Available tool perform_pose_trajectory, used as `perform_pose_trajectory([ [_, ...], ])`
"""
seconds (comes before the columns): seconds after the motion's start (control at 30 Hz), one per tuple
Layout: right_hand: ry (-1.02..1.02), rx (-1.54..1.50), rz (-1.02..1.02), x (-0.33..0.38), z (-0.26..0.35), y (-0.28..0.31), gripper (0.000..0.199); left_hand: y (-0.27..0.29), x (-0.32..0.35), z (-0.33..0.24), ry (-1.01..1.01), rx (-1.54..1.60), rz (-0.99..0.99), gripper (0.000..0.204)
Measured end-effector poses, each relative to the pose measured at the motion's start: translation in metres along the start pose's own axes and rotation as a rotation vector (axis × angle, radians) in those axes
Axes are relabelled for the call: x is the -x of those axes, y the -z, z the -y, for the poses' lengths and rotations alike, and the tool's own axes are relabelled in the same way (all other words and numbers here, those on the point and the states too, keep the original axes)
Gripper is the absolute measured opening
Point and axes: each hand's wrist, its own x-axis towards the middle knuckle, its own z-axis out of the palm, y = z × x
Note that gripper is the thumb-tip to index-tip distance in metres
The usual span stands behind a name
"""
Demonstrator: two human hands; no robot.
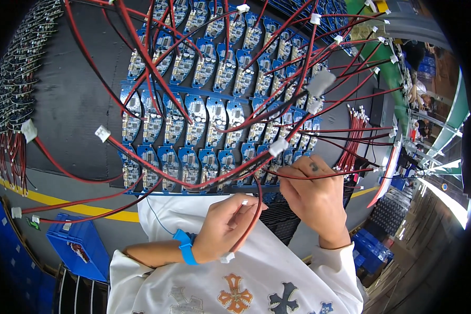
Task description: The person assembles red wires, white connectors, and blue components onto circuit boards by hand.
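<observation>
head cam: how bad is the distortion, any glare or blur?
Head view: strong fisheye, the yellow floor line and panel of blue circuit boards bow toward the rim, corners black. Blown-out glare at the right edge. Centre sharp: left hand, right hand and red wires are crisp; shadows soft.

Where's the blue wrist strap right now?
In the head view, the blue wrist strap sits on the left wrist, low and left of centre, just behind the left hand that holds a red wire over the white cloth.
</observation>
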Motion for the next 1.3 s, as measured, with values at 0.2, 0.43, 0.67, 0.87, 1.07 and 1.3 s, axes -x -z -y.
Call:
perform_pose_trajectory([
  [0.2, 0.003, 0.1, 0.121, -0.009, 0.009, 0.005, 0.013, 0.001, -0.002, 0.001, -0.087, -0.078, -0.009, 0.013],
  [0.43, 0.094, 0.178, 0.216, -0.017, 0.011, 0.007, 0.004, 0.0, -0.003, -0.005, -0.006, -0.063, 0.078, 0.016],
  [0.67, 0.128, 0.146, 0.232, -0.02, 0.007, 0.01, 0.004, -0.007, -0.001, -0.012, -0.033, -0.174, 0.181, 0.021],
  [0.87, 0.258, 0.089, -0.071, -0.005, 0.008, 0.022, 0.018, -0.006, 0.001, -0.01, -0.052, -0.202, 0.199, 0.018],
  [1.07, -0.185, -0.789, -0.206, 0.05, 0.029, -0.005, 0.027, -0.014, -0.008, -0.005, -0.207, -0.34, 0.264, 0.02],
  [1.3, -0.197, -1.155, -0.38, 0.059, 0.021, -0.03, 0.016, -0.027, -0.025, 0.002, -0.319, -0.366, 0.311, 0.029],
])
